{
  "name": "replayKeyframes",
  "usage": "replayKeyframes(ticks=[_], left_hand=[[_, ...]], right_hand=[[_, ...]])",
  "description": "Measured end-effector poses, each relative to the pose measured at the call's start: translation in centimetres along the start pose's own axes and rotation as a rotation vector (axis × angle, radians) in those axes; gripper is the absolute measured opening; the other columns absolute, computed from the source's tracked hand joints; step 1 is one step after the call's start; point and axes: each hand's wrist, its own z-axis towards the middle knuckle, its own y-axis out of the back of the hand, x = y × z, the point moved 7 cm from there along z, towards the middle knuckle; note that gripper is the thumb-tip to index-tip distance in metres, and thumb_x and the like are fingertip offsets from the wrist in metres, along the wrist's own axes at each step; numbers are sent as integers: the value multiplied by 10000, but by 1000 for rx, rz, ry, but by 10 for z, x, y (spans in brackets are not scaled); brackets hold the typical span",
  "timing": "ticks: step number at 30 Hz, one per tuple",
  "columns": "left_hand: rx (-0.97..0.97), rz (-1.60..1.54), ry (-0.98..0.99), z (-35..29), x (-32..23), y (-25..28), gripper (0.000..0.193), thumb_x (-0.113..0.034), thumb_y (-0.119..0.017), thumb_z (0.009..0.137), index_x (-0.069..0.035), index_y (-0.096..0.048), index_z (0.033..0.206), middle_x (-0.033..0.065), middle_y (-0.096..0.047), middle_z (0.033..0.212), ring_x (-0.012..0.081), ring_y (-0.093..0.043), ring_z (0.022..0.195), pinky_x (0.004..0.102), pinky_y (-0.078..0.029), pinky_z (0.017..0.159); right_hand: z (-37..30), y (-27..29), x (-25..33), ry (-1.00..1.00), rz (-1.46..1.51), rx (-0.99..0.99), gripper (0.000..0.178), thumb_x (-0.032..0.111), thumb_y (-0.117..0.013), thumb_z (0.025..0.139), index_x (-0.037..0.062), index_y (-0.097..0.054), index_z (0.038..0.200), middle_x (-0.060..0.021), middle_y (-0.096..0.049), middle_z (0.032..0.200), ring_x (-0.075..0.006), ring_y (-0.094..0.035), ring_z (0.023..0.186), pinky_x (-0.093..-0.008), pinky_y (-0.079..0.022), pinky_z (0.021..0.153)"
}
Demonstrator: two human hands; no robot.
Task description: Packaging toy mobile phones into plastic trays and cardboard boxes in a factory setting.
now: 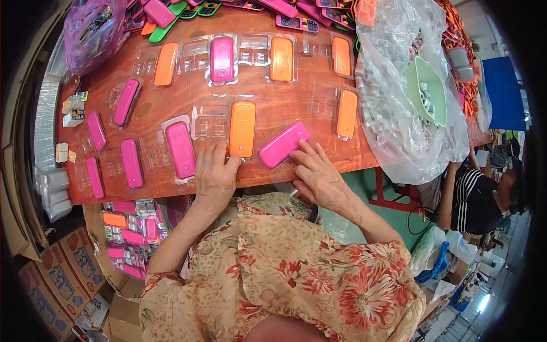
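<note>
A pink toy phone (285,145) lies slanted, back side up, near the front edge of the wooden table. The fingertips of my right hand (323,181) rest on its right end; the fingers are spread and the thumb is off the phone. My left hand (216,174) lies at the front edge, fingers slightly bent and apart, touching the near corner of a clear plastic tray that holds an orange toy phone (243,130). To the left of that hand, another pink toy phone (181,149) sits in its own clear tray. Nothing shows gripped in either hand.
Several pink and orange phones in clear trays stand in rows across the table (154,105). Loose toy phones (285,8) pile up at the back. A purple bag (94,34) is at far left; a clear bag with a green scoop (419,91) is at right. Below left stands a filled carton (94,228).
</note>
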Motion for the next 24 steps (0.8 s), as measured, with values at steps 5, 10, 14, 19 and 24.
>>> replayKeyframes(ticks=[5, 10, 14, 19, 24], left_hand=[[14, 1, 17, -2, 3, 6, 118, -44, -540, 661, -4, -513, 769, 173, -475, 953, 321, -469, 879, 407, -387, 745], [35, 26, 21, -1, -7, 15, 143, -61, -555, 679, -8, -521, 808, 172, -477, 949, 324, -465, 873, 421, -383, 741], [97, -95, -41, 5, -31, 11, 305, -119, -622, 664, -29, -524, 938, 166, -461, 1021, 331, -453, 933, 430, -368, 795], [263, -166, -226, 22, -62, -33, 481, -305, -591, 707, -11, -474, 1068, 213, -407, 1111, 380, -371, 1052, 472, -331, 849], [265, -112, -209, 36, -67, -46, 496, -308, -576, 724, 4, -456, 1091, 229, -391, 1126, 395, -354, 1068, 504, -299, 866]], right_hand=[[2, -2, -4, 160, -211, 98, 245, 70, -557, 621, 15, -516, 856, -150, -409, 1182, -316, -296, 1192, -454, -234, 982], [-1, 17, -15, 81, -178, -18, 296, 51, -549, 641, 23, -521, 935, -163, -407, 1177, -332, -294, 1188, -460, -256, 967], [-3, 37, -45, -76, -285, -167, 349, 73, -564, 685, 33, -507, 1027, -176, -400, 1168, -349, -321, 1154, -488, -282, 933], [1, 36, -80, -232, -404, -248, 351, 119, -568, 719, 81, -497, 1061, -144, -423, 1149, -339, -385, 1081, -460, -322, 880], [-5, 39, -73, -270, -400, -269, 333, 103, -547, 718, 77, -501, 1046, -131, -440, 1117, -311, -421, 1030, -412, -357, 834]])
